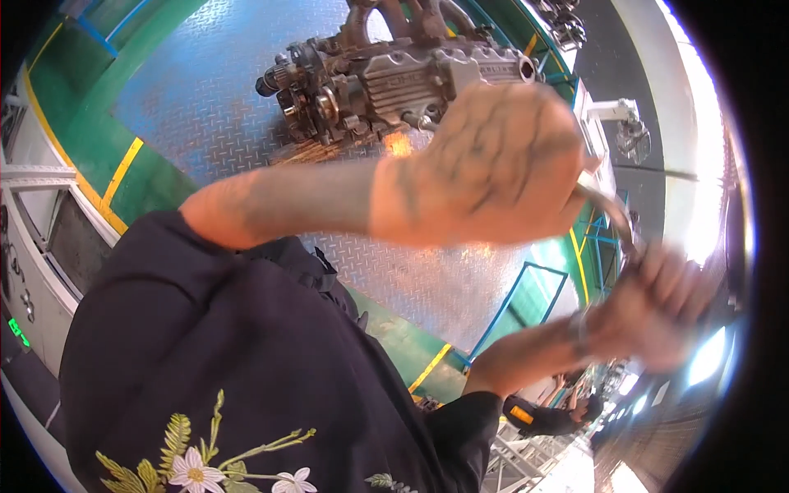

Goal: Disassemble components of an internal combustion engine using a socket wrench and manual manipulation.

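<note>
A curved metal bar (610,209) runs between my two hands, up in front of me. My left hand (501,164) is closed in a fist at the bar's upper end, its back turned to view and its fingertips hidden. At the bar's lower end my right hand (653,308) has its fingers wrapped round it, blurred by motion. Past my left hand sits a dirty metal engine (403,86) with a ribbed cover and rusty curved pipes (411,18) on top. My left fist covers part of its near side. What the bar's ends look like is hidden.
Beneath the engine lies a wooden board (308,154) on blue tread-plate flooring (197,107). Green floor with yellow lines (123,172) surrounds it. A blue frame (526,287) stands lower right, white equipment (49,214) at left. Another person (542,416) is farther off, lower right.
</note>
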Motion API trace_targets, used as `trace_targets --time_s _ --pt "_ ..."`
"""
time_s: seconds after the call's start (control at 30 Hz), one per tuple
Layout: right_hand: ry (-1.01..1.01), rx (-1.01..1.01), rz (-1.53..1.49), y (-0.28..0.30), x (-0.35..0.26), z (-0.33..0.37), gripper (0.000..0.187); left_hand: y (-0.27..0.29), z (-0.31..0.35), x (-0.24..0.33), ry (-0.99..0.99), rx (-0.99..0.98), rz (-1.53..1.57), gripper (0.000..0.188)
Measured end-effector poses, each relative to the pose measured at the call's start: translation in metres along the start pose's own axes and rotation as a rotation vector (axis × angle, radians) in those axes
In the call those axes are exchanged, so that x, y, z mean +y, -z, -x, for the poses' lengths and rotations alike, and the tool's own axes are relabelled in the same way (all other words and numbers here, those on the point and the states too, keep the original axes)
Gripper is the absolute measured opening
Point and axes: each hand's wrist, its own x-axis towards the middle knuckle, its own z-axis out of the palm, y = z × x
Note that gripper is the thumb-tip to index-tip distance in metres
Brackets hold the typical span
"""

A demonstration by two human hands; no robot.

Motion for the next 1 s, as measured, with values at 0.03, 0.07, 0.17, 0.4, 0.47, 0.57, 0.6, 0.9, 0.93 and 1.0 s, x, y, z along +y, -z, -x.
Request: trace_targets --time_s 0.03,0.07,0.17,0.4,0.47,0.57,0.6,0.9,0.93,1.0 --pt "-0.009 0.127 0.057 0.025 -0.004 -0.014 0.030 0.003 0.014 0.020 0.048 -0.113 0.032 0.019" --pt "-0.161 -0.034 -0.164 0.031 -0.004 -0.039 0.031 0.002 0.026 0.031 0.088 -0.227 0.081 0.021" --pt "0.022 0.243 0.159 -0.043 0.021 -0.048 0.029 -0.072 0.018 0.013 -0.126 0.214 -0.212 0.015" --pt "-0.051 0.127 -0.122 0.038 0.008 -0.020 0.028 -0.002 0.022 0.012 0.177 -0.279 -0.022 0.012" --pt "-0.121 -0.106 -0.145 0.021 0.002 -0.050 0.030 -0.058 0.043 0.024 -0.203 0.200 -0.032 0.017" --pt "0.109 0.599 0.261 -0.053 0.030 -0.006 0.033 -0.094 -0.003 -0.011 -0.060 -0.153 -0.612 0.032" --pt "-0.031 -0.247 -0.105 -0.030 0.014 0.011 0.031 -0.071 -0.015 -0.011 -0.068 -0.145 -0.614 0.032" --pt "0.015 -0.145 -0.198 -0.013 0.013 0.026 0.031 -0.093 -0.010 -0.017 -0.237 0.203 -0.218 0.016" --pt "0.033 -0.212 -0.190 -0.004 0.012 0.037 0.032 -0.056 -0.032 -0.028 -0.345 0.218 0.074 0.014" --pt "0.040 -0.313 -0.160 0.052 0.013 0.024 0.036 -0.024 -0.007 -0.007 0.005 0.146 -0.429 0.028"
